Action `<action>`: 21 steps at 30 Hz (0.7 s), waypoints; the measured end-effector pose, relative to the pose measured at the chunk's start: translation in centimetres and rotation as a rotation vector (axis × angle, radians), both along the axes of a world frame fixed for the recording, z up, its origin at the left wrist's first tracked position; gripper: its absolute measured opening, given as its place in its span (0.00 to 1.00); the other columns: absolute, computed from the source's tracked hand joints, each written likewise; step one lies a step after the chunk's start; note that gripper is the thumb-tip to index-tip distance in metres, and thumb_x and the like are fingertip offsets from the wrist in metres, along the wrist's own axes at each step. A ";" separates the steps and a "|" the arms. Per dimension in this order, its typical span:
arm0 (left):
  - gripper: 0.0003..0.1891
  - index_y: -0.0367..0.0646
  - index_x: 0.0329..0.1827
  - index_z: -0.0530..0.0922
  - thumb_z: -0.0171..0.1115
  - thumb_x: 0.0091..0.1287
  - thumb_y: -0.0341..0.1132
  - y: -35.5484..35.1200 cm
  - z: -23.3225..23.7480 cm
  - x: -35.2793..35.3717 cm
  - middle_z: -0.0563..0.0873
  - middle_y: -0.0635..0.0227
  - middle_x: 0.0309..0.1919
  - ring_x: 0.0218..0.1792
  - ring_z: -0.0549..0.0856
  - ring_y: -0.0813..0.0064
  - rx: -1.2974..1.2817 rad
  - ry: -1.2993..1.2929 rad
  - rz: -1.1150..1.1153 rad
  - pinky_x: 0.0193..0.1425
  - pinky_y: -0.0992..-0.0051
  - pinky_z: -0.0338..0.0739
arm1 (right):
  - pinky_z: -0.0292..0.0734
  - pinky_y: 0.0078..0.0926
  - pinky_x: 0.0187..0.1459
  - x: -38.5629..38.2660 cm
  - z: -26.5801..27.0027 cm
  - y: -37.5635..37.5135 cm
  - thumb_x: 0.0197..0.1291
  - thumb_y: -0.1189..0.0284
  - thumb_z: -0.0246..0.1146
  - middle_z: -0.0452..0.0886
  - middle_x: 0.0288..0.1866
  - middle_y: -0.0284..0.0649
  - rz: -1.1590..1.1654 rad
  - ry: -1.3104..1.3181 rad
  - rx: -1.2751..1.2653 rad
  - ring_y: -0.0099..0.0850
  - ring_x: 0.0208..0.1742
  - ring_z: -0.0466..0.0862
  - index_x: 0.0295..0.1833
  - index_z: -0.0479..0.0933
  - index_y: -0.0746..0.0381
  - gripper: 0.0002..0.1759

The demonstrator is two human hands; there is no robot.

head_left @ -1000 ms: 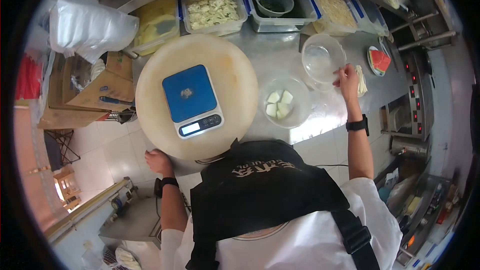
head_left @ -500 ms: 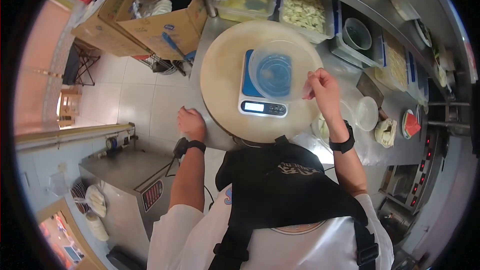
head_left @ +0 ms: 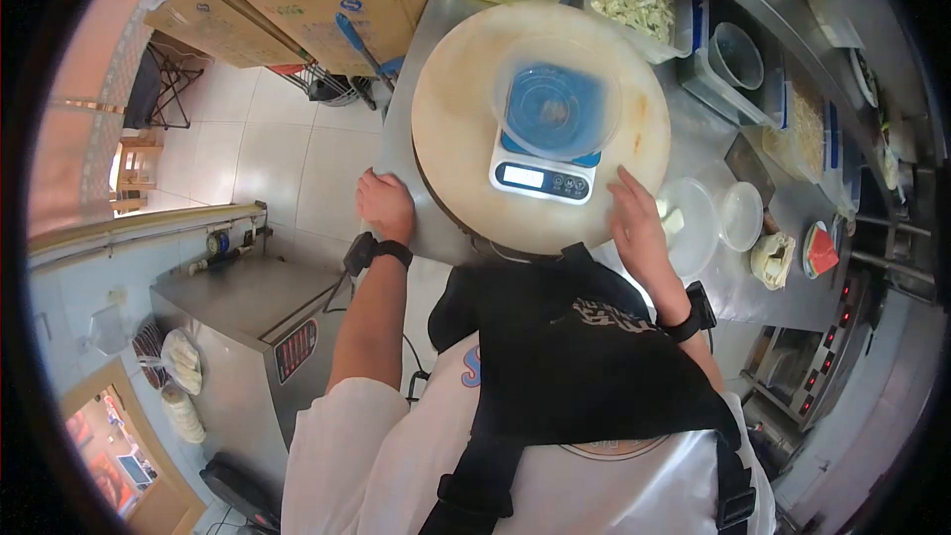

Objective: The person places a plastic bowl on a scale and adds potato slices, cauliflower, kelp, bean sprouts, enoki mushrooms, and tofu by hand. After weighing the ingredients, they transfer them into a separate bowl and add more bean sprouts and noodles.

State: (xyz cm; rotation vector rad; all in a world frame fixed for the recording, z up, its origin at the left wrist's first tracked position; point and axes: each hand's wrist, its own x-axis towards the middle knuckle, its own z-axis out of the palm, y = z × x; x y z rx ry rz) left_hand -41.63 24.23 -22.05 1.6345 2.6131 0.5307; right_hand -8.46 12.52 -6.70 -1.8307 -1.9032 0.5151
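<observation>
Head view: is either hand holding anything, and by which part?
Nothing is held. The left hand rests on the counter, the right hand lies flat on the chopping board.

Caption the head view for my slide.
A clear bowl on a blue scale atop a round cutting board; left hand at its near-left edge, right hand resting on its right edge.

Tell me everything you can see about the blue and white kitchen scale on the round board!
The flat blue and white kitchen scale looks plastic. Its blue top is squarish; its white front strip has a small lit screen and dark buttons. It lies level near the middle of the round pale cutting board. A clear round plastic bowl sits on its top. The person's right hand rests on the board nearby, not touching it.
</observation>
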 end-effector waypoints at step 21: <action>0.17 0.40 0.50 0.73 0.44 0.62 0.38 -0.1 0.3 0.3 0.79 0.58 0.45 0.48 0.76 0.56 -0.035 -0.021 0.028 0.49 0.59 0.69 | 0.60 0.38 0.64 -0.6 0.3 -0.4 0.46 0.82 0.58 0.60 0.66 0.49 -0.013 -0.009 -0.046 0.48 0.65 0.63 0.58 0.65 0.64 0.29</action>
